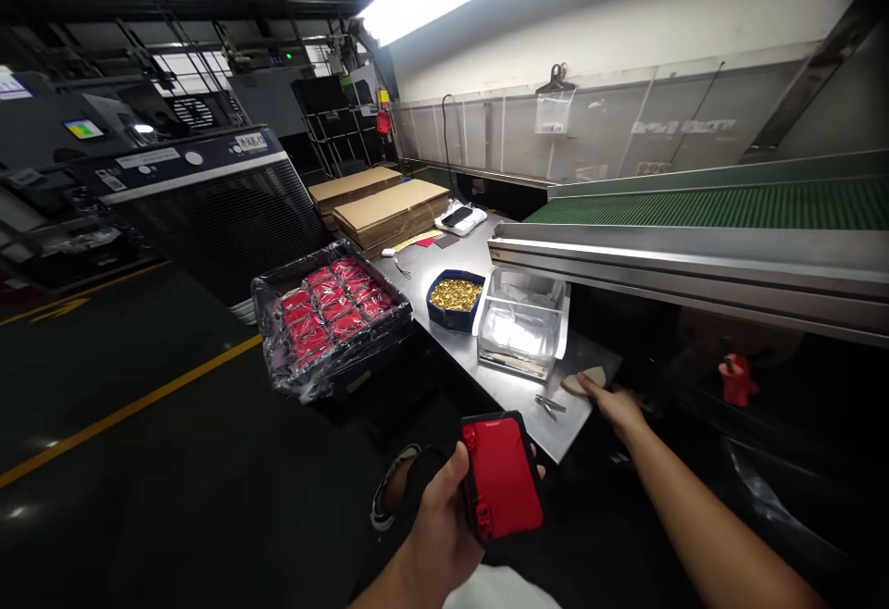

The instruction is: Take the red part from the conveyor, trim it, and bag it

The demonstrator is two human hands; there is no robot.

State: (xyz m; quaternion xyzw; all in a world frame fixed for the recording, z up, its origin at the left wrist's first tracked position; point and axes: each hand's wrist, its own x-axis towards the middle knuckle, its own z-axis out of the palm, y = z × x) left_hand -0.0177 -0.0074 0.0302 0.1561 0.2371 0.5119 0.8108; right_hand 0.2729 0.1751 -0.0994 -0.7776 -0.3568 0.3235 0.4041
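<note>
Fingers [455,475] of left hand [437,526]: wrapped around red-and-black case [501,478], held low before the bench [514,387]. Right hand [615,408]: fingers extended, tips on a tan pad [587,379] at bench edge, beside tweezers [550,403] and clear box [522,324].

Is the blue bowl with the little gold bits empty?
No, the blue bowl on the metal table is full of small gold pieces.

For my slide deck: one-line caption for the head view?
Left hand holds a red-and-black case; right hand reaches to the steel table edge.
</note>
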